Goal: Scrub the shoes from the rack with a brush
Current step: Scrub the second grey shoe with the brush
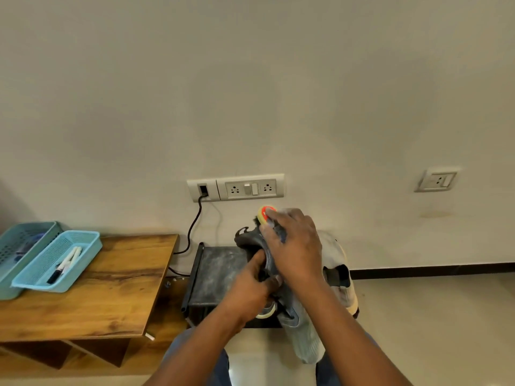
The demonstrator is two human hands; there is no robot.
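Observation:
A dark grey shoe is held up over the black shoe rack. My left hand grips the shoe around its middle, thumb on top. My right hand lies over the shoe's upper and holds a brush with a red and yellow end that sticks out past my fingers; its bristles are hidden under the hand. A grey sock or cloth hangs down from the shoe. Another light-coloured shoe sits on the rack behind my right arm.
A wooden table stands left of the rack with two blue plastic baskets, one holding markers. A wall socket strip with a black cable is above the rack. My knees are at the bottom.

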